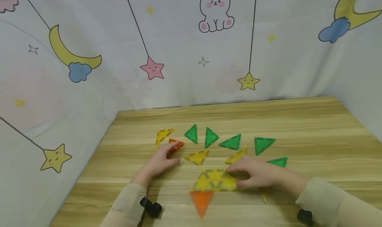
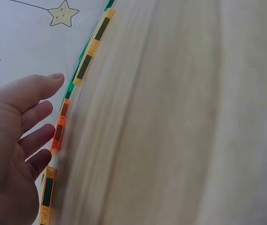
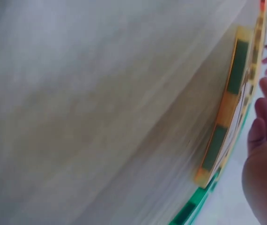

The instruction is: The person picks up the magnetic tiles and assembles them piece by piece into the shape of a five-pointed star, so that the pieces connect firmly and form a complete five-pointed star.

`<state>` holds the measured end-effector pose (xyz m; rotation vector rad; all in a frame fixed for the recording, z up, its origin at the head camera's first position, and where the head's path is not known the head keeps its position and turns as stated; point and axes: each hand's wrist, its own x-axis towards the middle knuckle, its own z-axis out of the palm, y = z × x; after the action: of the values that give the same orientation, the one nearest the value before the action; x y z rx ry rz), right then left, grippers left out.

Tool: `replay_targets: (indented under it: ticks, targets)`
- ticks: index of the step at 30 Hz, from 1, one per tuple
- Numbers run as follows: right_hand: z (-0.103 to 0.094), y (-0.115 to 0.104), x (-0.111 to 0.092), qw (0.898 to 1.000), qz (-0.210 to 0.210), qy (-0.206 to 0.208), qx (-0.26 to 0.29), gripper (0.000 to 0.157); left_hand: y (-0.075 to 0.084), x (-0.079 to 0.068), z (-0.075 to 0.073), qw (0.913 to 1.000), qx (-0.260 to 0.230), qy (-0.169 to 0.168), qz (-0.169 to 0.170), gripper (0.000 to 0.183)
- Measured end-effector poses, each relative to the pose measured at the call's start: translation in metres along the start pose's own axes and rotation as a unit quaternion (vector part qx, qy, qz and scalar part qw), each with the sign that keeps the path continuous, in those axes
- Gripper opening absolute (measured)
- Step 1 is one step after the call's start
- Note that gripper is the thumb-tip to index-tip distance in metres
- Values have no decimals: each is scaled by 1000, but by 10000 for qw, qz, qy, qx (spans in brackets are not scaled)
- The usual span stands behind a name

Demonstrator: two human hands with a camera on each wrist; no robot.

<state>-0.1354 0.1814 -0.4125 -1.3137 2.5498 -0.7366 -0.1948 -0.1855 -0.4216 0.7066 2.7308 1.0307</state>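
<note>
My left hand (image 1: 162, 160) reaches over an orange triangle tile (image 1: 173, 141), fingertips overlapping it and thumb held apart. The left wrist view shows its fingers loosely bent beside the orange tile's edge (image 2: 60, 124). Several translucent yellow triangles lie joined in a flat trapezoid (image 1: 215, 180), with another orange triangle (image 1: 202, 202) pointing down from its lower left side. My right hand (image 1: 256, 170) is at the trapezoid's right side, index finger by the upper corner and thumb by the lower one. Partly hidden under this hand is a yellow triangle (image 1: 264, 194).
Several green triangles (image 1: 211, 137) form a loose arc behind the hands. Loose yellow triangles lie at the left (image 1: 162, 135), in the centre (image 1: 197, 157) and just behind my right hand (image 1: 235, 156). A patterned cloth (image 1: 185, 48) hangs behind the wooden table (image 1: 313, 127).
</note>
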Motion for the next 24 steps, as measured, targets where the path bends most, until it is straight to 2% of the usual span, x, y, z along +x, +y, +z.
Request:
replay_targets:
  ticks: [5, 10, 13, 17, 24]
  targets:
    - [1, -5, 2, 9997, -130, -201, 101, 43, -1, -4, 0, 9999, 42, -33, -110, 58]
    - [2, -6, 1, 9992, -268, -172, 242, 36, 0, -8, -1, 9995, -47, 22, -320, 52]
    - [3, -7, 1, 9989, -409, -95, 230, 33, -1, -7, -1, 9997, -36, 99, -215, 54]
    - [5, -8, 4, 9985, -539, -65, 95, 35, -2, -6, -2, 9996, 239, 110, -44, 56]
    - [3, -12, 5, 9981, -545, -126, 269, 28, 1, -10, -1, 9987, 442, 240, -53, 51]
